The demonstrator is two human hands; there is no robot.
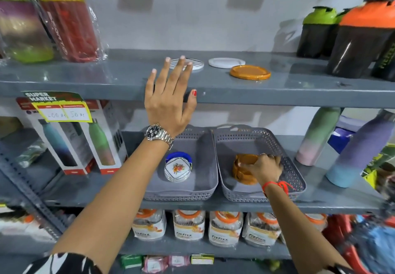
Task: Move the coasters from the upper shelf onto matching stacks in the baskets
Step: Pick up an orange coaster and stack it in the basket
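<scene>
On the upper shelf (299, 90) lie a white square coaster (197, 64), a white round coaster (226, 62) and an orange round coaster (250, 72). My left hand (168, 100) reaches up with fingers spread, its fingertips over the near edge of the white square coaster. On the shelf below stand two grey baskets. The left basket (205, 179) holds a stack of white floral coasters (177, 170) in a blue holder. The right basket (292, 167) holds a stack of orange coasters (243, 171), and my right hand (265, 168) rests on that stack, fingers curled over its top.
Wrapped bottles (68, 17) stand at the upper shelf's left, shaker bottles (359, 38) at its right. Boxed bottles (70, 137) sit left of the baskets, pastel bottles (359, 147) right of them. Packaged jars (226, 229) fill the shelf underneath.
</scene>
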